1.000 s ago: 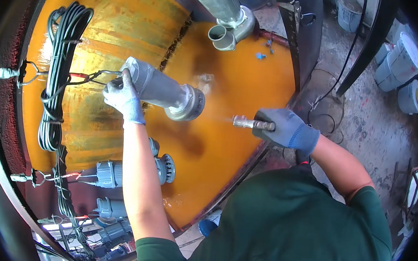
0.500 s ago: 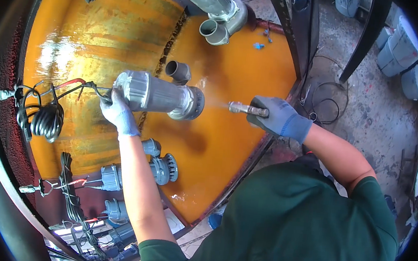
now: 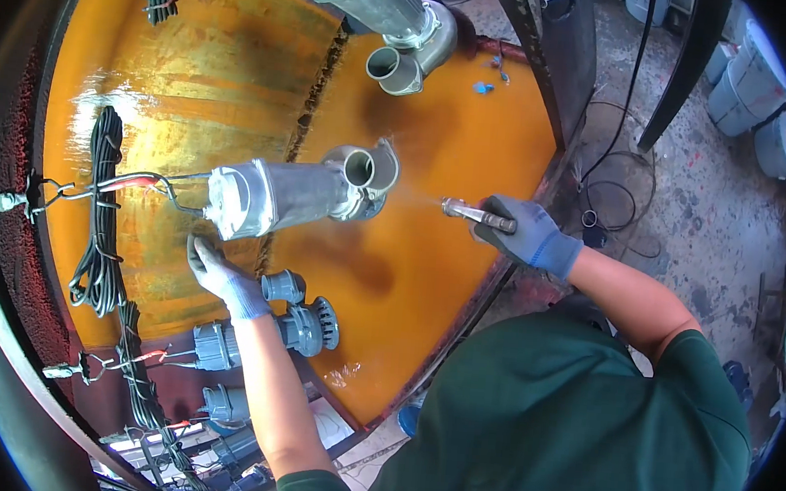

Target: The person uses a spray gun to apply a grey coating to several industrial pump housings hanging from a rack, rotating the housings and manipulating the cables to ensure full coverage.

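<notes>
A silvery-grey submersible pump point(image 3: 300, 197) hangs by its cable end in the middle, its round outlet turned up and to the right. My gloved right hand point(image 3: 528, 233) is closed around a small metal spray gun point(image 3: 478, 215) pointed at the pump's outlet end. Faint mist shows between nozzle and pump. My gloved left hand point(image 3: 220, 273) is just below the pump's cable end, apart from it, with its fingers stretched out and nothing in them. A coiled black cable point(image 3: 100, 213) hangs beside the pump's wires, left of it.
Another silvery pump point(image 3: 383, 14) hangs at the far side. Blue-grey pumps point(image 3: 219, 343) hang at the near left. Behind them stands an orange-coated panel point(image 3: 436, 286) with a dark seam. On the right, grey buckets point(image 3: 748, 80) and a black hose point(image 3: 618, 139) are on the floor.
My left hand has let go of the pump's cable end and moved slightly down. The pump has turned, bringing its outlet to the right. The coiled cable has swung to hang long.
</notes>
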The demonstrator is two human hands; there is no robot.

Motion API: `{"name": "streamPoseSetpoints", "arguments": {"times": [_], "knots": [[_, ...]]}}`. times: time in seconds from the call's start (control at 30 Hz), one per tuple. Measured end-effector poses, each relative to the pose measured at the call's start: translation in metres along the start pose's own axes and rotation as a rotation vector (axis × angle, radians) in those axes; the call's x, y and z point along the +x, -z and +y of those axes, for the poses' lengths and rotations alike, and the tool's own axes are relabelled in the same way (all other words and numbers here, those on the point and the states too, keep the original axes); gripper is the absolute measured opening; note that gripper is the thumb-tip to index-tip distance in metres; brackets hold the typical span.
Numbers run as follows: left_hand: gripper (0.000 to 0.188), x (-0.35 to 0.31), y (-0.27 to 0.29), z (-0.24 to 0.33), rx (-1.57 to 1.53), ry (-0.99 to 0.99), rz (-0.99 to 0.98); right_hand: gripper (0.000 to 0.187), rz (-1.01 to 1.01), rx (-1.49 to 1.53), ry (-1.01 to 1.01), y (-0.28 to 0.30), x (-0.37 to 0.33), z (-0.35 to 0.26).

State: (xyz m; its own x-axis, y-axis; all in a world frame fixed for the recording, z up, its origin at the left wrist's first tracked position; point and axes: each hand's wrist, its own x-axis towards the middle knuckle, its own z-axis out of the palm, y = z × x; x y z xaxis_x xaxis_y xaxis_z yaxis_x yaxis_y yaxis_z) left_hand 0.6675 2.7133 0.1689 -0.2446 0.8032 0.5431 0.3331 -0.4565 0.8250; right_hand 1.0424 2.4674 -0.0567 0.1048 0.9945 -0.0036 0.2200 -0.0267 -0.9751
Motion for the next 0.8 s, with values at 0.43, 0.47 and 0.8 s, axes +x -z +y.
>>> {"name": "streamPoseSetpoints", "arguments": {"times": [0.43,0.47,0.8], "knots": [[0.045,-0.035,-0.039,0.029,0.218,-0.072,-0.249,0.025,-0.097,-0.009,0.05,0.016,-0.002,-0.007],[0.045,-0.03,-0.039,0.024,0.219,-0.073,-0.259,0.026,-0.182,-0.163,0.069,0.019,-0.004,-0.009],[0.045,0.02,-0.037,0.019,0.36,0.059,-0.253,0.028,-0.235,-0.187,0.082,0.032,-0.012,-0.016]]}}
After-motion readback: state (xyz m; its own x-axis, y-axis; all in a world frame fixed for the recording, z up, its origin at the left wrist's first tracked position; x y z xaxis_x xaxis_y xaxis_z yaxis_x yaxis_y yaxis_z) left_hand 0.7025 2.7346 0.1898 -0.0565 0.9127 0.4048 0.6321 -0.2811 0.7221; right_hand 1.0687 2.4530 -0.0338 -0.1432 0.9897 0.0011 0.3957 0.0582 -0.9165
